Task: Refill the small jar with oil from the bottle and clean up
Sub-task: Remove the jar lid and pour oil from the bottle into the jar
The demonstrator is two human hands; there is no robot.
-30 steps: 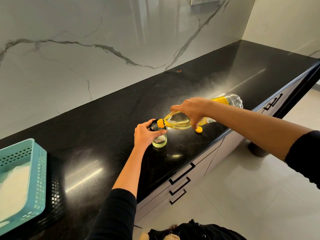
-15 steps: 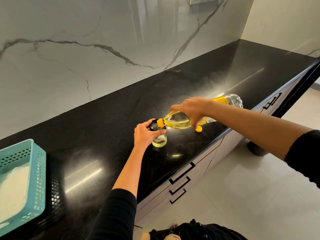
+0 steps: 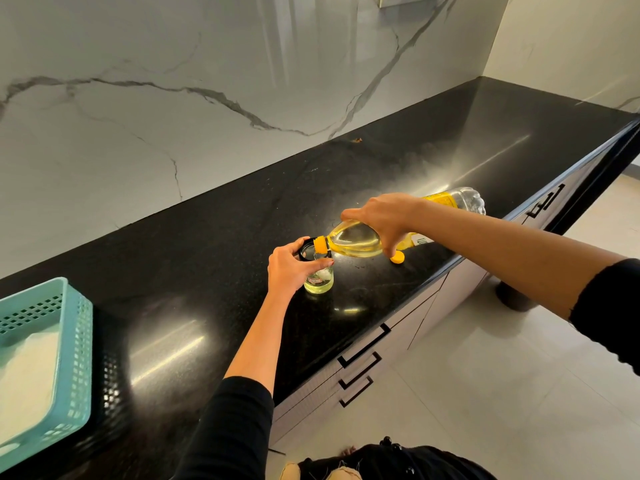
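Observation:
A small glass jar [image 3: 319, 280] with a black rim stands on the black countertop [image 3: 207, 258], with yellow oil in its bottom. My left hand [image 3: 290, 268] wraps around its left side and holds it. My right hand [image 3: 384, 218] grips a clear plastic oil bottle [image 3: 353, 242], tipped nearly flat, with its orange neck resting over the jar's mouth. The bottle's orange cap [image 3: 397, 258] lies on the counter just under my right hand.
A teal perforated basket [image 3: 74, 344] with something white inside sits at the counter's left end. The marble wall runs along the back. Drawers with black handles [image 3: 363, 348] sit below the front edge, and a dark round object [image 3: 516, 296] stands on the tiled floor.
Almost nothing has moved: both hands, the jar and the tipped bottle stay where they were.

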